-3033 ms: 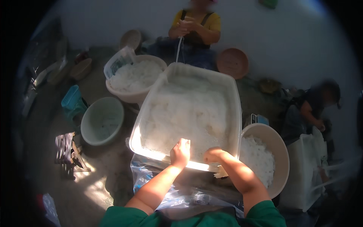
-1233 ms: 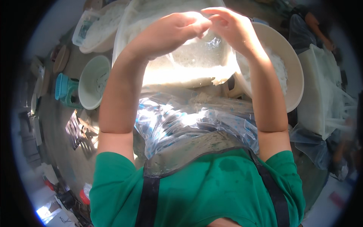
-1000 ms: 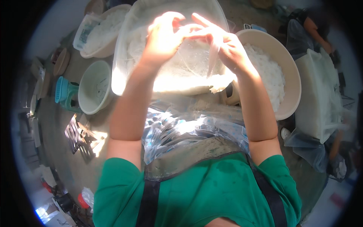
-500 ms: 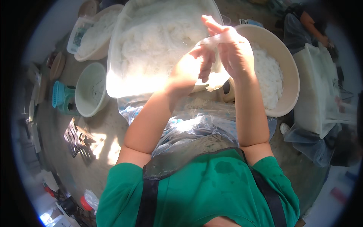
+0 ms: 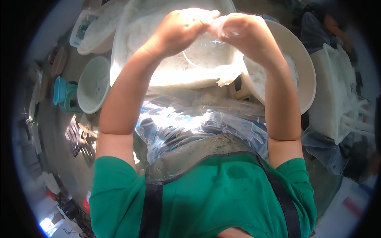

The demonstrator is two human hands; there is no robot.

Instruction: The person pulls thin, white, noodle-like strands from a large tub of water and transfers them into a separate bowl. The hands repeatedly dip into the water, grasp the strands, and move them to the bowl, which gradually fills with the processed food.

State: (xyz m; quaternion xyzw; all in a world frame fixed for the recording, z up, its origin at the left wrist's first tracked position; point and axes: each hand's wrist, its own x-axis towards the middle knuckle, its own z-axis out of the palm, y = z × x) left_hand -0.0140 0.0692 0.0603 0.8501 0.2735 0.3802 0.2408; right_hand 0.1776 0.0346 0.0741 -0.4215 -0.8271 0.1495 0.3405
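The left hand (image 5: 183, 29) has been lifted; a strip (image 5: 218, 29) is held in the curled right hand (image 5: 250, 35); left grip can't be told.

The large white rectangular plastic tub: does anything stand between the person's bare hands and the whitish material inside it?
Nothing visible blocks them: the left hand and right hand appear over the open tub, with no lid on the whitish material. Only a thin, curved white strand shows below the left hand.

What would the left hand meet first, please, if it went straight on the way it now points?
The left hand would likely meet the right hand first, just ahead; depth is unclear, so they may already be touching.
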